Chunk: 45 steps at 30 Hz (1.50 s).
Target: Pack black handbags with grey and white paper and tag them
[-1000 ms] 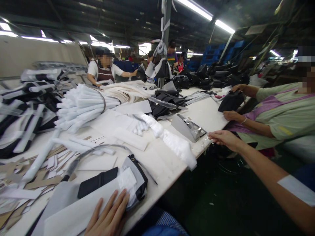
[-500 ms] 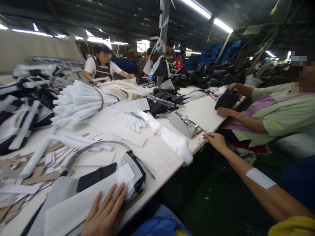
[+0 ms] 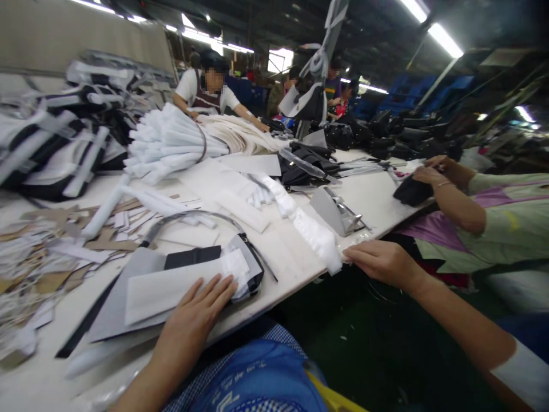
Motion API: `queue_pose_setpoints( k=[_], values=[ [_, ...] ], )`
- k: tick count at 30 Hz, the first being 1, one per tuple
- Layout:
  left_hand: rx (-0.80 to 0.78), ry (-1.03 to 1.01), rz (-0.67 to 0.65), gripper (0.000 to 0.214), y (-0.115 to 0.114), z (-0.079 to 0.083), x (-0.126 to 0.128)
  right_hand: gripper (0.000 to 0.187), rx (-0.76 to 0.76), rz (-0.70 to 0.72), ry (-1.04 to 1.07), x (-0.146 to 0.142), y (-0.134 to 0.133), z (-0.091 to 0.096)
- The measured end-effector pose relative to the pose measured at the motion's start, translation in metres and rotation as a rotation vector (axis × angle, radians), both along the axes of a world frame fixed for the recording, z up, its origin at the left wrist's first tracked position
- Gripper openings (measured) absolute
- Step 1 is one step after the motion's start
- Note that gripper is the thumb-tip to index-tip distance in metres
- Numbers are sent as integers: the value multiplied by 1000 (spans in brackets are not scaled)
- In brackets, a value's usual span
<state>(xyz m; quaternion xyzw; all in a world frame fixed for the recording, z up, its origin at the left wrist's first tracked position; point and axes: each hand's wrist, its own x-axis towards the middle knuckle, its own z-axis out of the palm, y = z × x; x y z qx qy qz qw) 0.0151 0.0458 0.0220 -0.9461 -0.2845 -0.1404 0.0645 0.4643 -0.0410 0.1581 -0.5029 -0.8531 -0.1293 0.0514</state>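
My left hand lies flat, fingers spread, on a white foam sheet that covers part of a handbag with black and grey panels. The bag's wrapped handle arches behind it. At the table edge my right hand is closed in a pinch; what it holds, if anything, is too small to make out. Just left of those fingertips is the end of a white, puffy foam strip. A grey wedge-shaped holder with metal parts, like a tape dispenser, stands beyond them.
Cardboard and paper scraps cover the table's left side. Behind them are a bundle of white foam rolls and piled wrapped pieces. At right a co-worker's hands hold a black bag. Another person works across the table.
The view has shifted, so the table's things sit further right. My right hand has drawn back from the grey holder towards the foam strip's end. My left hand stays on the foam sheet.
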Motion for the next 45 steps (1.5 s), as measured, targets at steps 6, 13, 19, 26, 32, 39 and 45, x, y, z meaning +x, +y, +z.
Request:
queue_pose_setpoints(
  k=[6,13,19,26,32,39,45],
  values=[
    [-183,0,37,51,-2,20,4,15,-138,462,92,-113,40,7],
    [-232,-53,74,43,-6,23,7,34,-351,688,35,-181,95,1],
    [-229,-106,79,39,-7,21,8,36,-481,717,-106,-202,120,-3],
    [-216,-138,81,39,-9,20,8,32,-553,681,-292,-226,135,-6],
    [-228,-151,76,41,-8,19,8,28,-599,626,-417,-246,144,-17],
    [-244,-183,81,36,-9,21,8,40,-646,526,-488,-258,157,-22],
    [-352,-249,91,47,-11,29,10,46,-758,469,-525,-267,165,-17]
  ],
)
